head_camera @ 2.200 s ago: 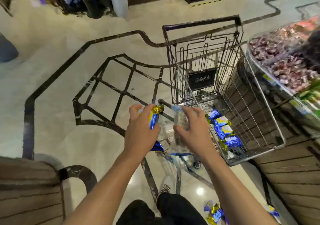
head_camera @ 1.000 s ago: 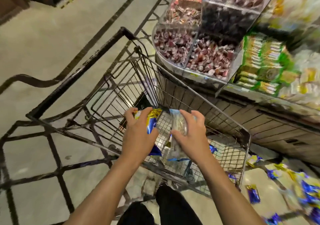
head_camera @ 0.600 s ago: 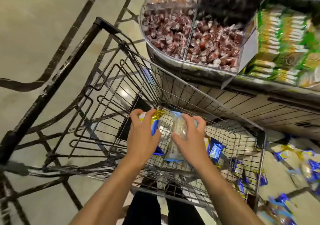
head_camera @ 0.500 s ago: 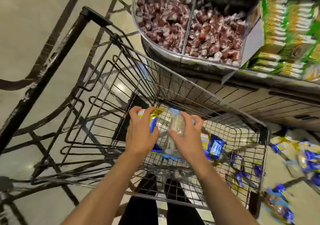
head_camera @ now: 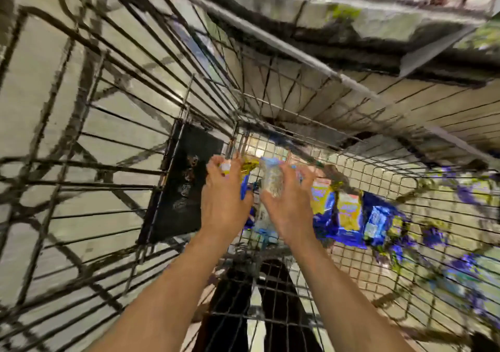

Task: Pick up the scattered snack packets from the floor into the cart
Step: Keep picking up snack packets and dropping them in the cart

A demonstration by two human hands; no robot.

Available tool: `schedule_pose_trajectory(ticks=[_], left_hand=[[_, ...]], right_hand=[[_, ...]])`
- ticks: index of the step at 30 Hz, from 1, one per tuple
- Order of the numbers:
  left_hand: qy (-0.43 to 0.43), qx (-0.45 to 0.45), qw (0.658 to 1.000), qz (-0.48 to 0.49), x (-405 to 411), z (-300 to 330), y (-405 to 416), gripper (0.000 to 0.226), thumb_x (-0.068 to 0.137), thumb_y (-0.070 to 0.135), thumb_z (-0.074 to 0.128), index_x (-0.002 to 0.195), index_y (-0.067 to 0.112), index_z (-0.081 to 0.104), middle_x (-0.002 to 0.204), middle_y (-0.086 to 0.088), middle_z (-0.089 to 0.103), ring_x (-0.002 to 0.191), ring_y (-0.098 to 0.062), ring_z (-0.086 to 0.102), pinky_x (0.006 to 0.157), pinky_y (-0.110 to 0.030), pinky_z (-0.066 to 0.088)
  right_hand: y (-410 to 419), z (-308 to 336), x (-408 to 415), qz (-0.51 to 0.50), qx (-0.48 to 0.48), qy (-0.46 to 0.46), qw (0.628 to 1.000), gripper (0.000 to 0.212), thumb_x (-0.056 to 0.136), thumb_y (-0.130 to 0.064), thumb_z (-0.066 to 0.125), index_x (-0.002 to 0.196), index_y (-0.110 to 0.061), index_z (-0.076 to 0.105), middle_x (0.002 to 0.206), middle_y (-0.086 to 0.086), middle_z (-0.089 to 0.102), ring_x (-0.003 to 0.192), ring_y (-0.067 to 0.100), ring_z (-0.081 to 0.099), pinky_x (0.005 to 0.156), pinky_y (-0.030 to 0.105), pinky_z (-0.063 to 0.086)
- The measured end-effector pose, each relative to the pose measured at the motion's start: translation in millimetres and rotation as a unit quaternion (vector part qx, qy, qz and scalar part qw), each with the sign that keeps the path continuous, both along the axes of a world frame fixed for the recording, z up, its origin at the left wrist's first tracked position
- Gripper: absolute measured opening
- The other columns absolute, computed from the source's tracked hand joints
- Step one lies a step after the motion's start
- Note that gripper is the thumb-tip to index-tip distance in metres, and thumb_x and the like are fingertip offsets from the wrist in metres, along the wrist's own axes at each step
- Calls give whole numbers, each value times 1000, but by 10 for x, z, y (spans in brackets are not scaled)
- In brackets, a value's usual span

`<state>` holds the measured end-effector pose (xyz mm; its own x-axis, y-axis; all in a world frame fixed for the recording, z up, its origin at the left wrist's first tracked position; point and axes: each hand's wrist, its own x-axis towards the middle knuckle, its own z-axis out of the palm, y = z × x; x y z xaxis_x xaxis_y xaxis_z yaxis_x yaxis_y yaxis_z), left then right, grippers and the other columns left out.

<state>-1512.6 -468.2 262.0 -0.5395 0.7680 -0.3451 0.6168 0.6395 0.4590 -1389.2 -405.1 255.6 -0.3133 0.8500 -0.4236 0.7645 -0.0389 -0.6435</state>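
Both arms reach down inside the black wire cart. My left hand grips a blue and gold snack packet. Beside it, my right hand holds a clear packet with a pale filling and a light blue top. Both packets hang low over the cart's mesh floor. To the right of my hands, several blue and yellow packets lie on the cart floor. More blue packets show blurred through the cart's right side; I cannot tell whether they lie inside or on the floor.
A black plate hangs on the cart's folding wire flap at the left. A display stand with a sweets bin and a slatted base stands close behind the cart. My dark trouser legs show below the mesh.
I have turned from the floor to the cart and leaned over it. Both hands, each still holding its packet, have sunk from the rim down towards the cart floor.
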Motion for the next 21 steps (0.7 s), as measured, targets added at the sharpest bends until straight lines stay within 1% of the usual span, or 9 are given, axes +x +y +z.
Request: schedule_pose_trajectory(ticks=[2, 4, 6, 8, 11, 14, 15, 18, 21], left_hand=[[14, -5, 1000, 1, 14, -227, 8, 66, 80, 26, 75, 135, 29, 38, 144, -11, 23, 120, -35, 48, 94, -48, 48], [15, -7, 1000, 8, 28, -464, -8, 67, 79, 25, 75, 136, 28, 39, 144, -12, 25, 126, -35, 42, 98, -51, 45], [9, 10, 1000, -1, 49, -697, -23, 67, 76, 20, 76, 135, 25, 43, 145, -14, 26, 125, -37, 42, 99, -52, 45], [-19, 25, 1000, -3, 98, -872, -13, 64, 78, 14, 73, 133, 28, 43, 148, -10, 22, 125, -34, 43, 99, -47, 46], [-34, 36, 999, 20, 144, -1030, 66, 60, 83, 11, 67, 133, 31, 41, 150, -5, 21, 124, -27, 41, 98, -38, 44], [-22, 46, 999, 2, 129, -1165, 129, 58, 83, 10, 68, 137, 19, 48, 146, -16, 30, 128, -37, 38, 105, -49, 41], [-29, 38, 999, 0, 116, -1210, 135, 60, 82, 9, 68, 137, 18, 48, 147, -16, 29, 130, -38, 37, 105, -51, 40], [-34, 6, 999, -9, 104, -1285, 104, 65, 81, 11, 70, 141, 19, 45, 153, -14, 21, 136, -33, 33, 110, -47, 37], [-22, 1, 1000, -10, 88, -1247, 49, 62, 84, 12, 67, 141, 20, 45, 154, -11, 20, 135, -32, 37, 109, -45, 39]], right_hand=[[-16, -261, -76, -15, -4, -2, 1000, 65, 83, -29, 71, 142, -25, 44, 154, 5, 15, 126, 11, 36, 103, 15, 28], [-38, -500, -116, -29, -6, 15, 999, 59, 86, -28, 69, 141, -23, 47, 156, 8, 14, 132, 13, 35, 108, 22, 34], [-52, -705, -108, -26, 3, 24, 999, 52, 90, -25, 65, 139, -19, 48, 154, 8, 16, 131, 16, 37, 103, 20, 35], [-69, -836, -78, -13, 15, 11, 1000, 49, 93, -22, 60, 140, -20, 46, 153, 5, 14, 132, 23, 37, 97, 17, 34], [-78, -922, -58, 1, 35, -6, 999, 48, 95, -26, 60, 140, -26, 43, 152, -2, 12, 129, 21, 37, 97, 23, 44], [-56, -943, -51, 22, 42, -48, 998, 51, 94, -37, 60, 140, -27, 42, 152, -2, 15, 126, 21, 32, 96, 30, 46], [-45, -942, -44, 34, 41, -60, 997, 51, 94, -39, 58, 141, -27, 41, 153, -1, 15, 126, 22, 29, 95, 32, 46], [-8, -941, -17, 46, 23, -75, 996, 52, 94, -36, 56, 143, -26, 39, 155, 0, 16, 128, 24, 24, 97, 37, 46], [16, -920, -13, 49, 18, -85, 995, 57, 93, -31, 56, 145, -26, 36, 154, 1, 18, 129, 24, 25, 101, 39, 43]])
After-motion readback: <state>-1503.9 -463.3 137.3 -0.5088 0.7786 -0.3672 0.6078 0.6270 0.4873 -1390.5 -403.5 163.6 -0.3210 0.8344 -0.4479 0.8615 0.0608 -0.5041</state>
